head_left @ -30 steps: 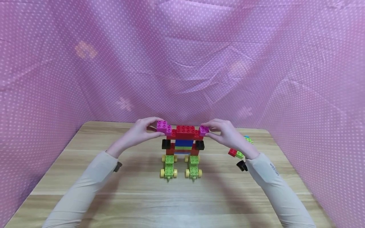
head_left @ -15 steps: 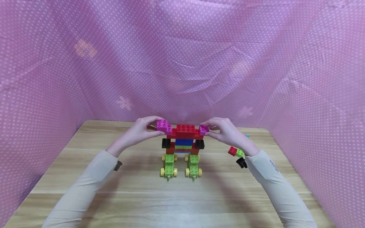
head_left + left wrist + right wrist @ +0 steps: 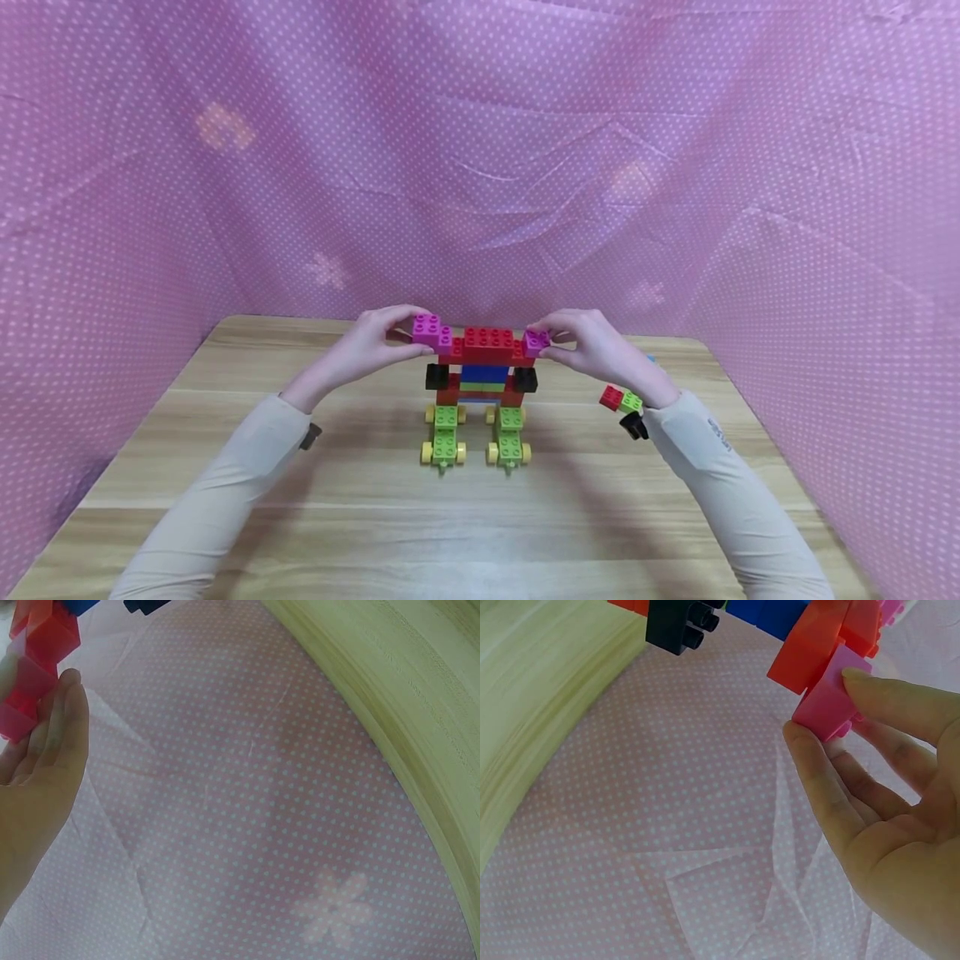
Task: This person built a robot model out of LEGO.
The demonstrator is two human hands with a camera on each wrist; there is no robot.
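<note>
A brick figure [image 3: 483,383] stands mid-table on two green wheeled feet, with a blue and red body, black side bricks and a red top bar. My left hand [image 3: 378,337] pinches the magenta brick [image 3: 430,332] on the bar's left end. My right hand [image 3: 588,343] pinches the smaller magenta brick [image 3: 536,342] on the right end. In the right wrist view the thumb and fingers of the right hand [image 3: 870,757] close on that magenta brick [image 3: 829,701]. The left wrist view shows fingers [image 3: 45,742] against a magenta brick [image 3: 19,712].
Loose bricks lie to the right of the figure beside my right wrist: a red one [image 3: 611,397], a green one [image 3: 632,403] and a black one [image 3: 634,427]. Pink dotted cloth [image 3: 480,167] walls in the wooden table [image 3: 375,517] on three sides.
Almost nothing differs. Both hands stay on the magenta end bricks; my right forearm has shifted slightly up and left.
</note>
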